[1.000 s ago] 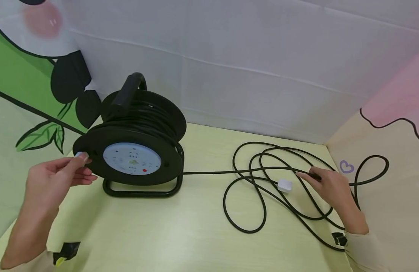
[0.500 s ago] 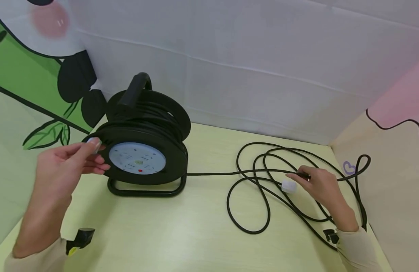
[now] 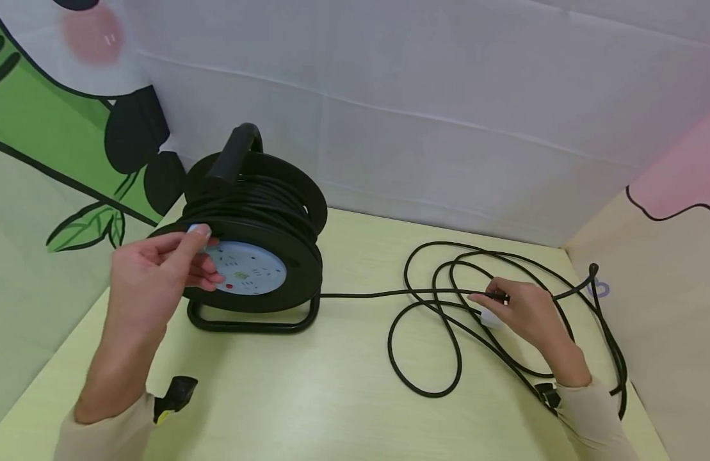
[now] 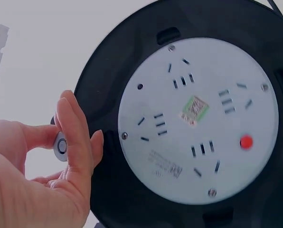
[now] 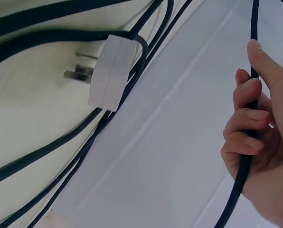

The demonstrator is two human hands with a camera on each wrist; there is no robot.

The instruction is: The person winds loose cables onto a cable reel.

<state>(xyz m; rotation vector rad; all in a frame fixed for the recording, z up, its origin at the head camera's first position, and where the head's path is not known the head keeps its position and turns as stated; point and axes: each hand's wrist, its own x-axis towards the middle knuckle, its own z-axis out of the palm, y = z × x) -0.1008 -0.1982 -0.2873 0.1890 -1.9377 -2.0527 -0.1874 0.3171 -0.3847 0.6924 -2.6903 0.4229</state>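
A black cable reel (image 3: 301, 259) with a pale round socket panel (image 3: 257, 272) stands at the left on its tube frame. My left hand (image 3: 150, 275) is at the upper left of its front disc, pinching a small grey-ended crank knob (image 4: 61, 146) between thumb and fingers. From the reel's right side a black cable (image 3: 366, 296) stretches straight to my right hand (image 3: 530, 314). In the right wrist view, that hand's fingers curl round the cable, thumb lying along it. A white three-pin plug (image 5: 111, 71) lies among the loops, partly hidden behind the right hand in the head view.
Loose cable loops (image 3: 424, 392) spread over the right of the pale table (image 3: 285, 397), some rising against the right wall. A white cloth backdrop (image 3: 418, 115) closes off the back, and a printed green panel (image 3: 49, 121) the left.
The left hand has carried the knob up and rightward, and the disc has turned clockwise, its red button shifting left. The right hand has moved left toward the reel with the cable; the loop behind it shrank.
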